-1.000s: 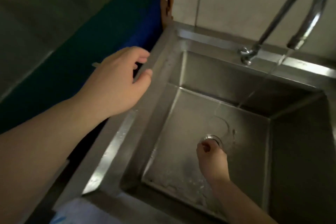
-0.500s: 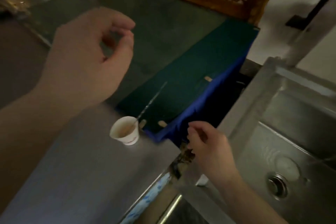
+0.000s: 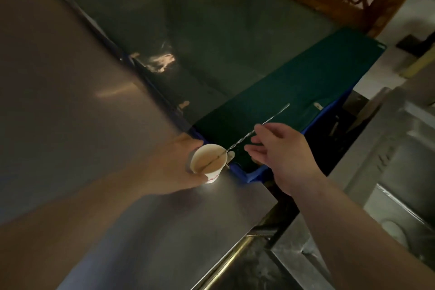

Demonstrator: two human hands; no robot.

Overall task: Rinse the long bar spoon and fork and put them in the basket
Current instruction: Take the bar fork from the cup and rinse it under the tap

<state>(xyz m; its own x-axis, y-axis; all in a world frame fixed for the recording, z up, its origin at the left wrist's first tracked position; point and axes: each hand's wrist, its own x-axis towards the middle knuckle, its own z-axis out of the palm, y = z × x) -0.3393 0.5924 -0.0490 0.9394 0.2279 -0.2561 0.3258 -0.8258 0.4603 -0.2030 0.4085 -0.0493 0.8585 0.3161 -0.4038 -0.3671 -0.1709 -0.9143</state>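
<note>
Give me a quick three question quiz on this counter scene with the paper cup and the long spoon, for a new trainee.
1. True or false: the left hand is on the paper cup.
2. Where does the lower end of the long bar spoon sit?
A. in the cup
B. in the sink
C. flat on the green mat
3. Fill in: the right hand has its fingers at the spoon's ____ shaft.

Key: 1 true; 2 A; 3 twisted. The picture does not settle whether the right fingers have closed on the shaft.
</note>
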